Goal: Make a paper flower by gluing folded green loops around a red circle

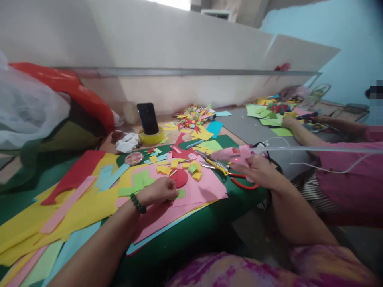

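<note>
My right hand point(261, 171) is wrapped round the handle of a pink hot glue gun point(229, 154), its nozzle pointing left over the table. A long clear glue stick point(299, 149) runs out of its back. My left hand point(158, 190), with a green bead bracelet at the wrist, is closed in a pinch on a small green paper piece point(181, 194) above pink paper sheets point(206, 193). Just beyond its fingers lies a red paper circle point(180, 179). Small folded yellow paper pieces point(164, 170) surround the circle. Green paper strips point(139, 183) lie left of it.
Red-handled scissors point(243, 182) and a yellow-handled tool point(220, 167) lie under the glue gun. A phone point(148, 118) leans on a yellow tape roll point(152, 136). Behind stands a spiky paper flower point(195, 116). At right, a co-worker's hand point(289, 121) handles green paper.
</note>
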`<state>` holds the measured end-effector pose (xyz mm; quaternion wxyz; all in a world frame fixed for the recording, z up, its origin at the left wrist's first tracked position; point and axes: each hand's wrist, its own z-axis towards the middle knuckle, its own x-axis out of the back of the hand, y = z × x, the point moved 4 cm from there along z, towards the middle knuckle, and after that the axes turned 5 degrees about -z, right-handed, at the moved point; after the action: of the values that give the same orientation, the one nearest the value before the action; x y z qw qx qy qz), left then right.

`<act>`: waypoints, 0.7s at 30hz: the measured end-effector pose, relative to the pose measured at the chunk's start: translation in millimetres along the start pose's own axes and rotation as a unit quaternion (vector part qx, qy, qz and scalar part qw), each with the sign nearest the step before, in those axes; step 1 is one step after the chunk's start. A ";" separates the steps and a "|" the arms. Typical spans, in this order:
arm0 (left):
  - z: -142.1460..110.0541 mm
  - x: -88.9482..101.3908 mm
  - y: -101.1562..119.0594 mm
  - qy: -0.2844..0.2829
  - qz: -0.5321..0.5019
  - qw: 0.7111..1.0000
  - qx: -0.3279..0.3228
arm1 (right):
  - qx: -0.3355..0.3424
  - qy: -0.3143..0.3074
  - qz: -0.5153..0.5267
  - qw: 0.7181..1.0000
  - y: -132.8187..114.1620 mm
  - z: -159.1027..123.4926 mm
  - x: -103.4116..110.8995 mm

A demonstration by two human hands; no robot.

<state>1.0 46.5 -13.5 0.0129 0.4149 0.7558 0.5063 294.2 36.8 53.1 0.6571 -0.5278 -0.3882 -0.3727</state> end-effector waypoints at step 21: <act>-8.0 29.1 12.5 0.137 -0.360 0.918 -0.092 | -0.086 0.020 -0.116 0.989 95.3 75.4 -35.0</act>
<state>-13.9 60.8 11.8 0.1290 0.0386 0.7986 0.5866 356.4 129.5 -6.4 0.5689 -0.5263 -0.4001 -0.4892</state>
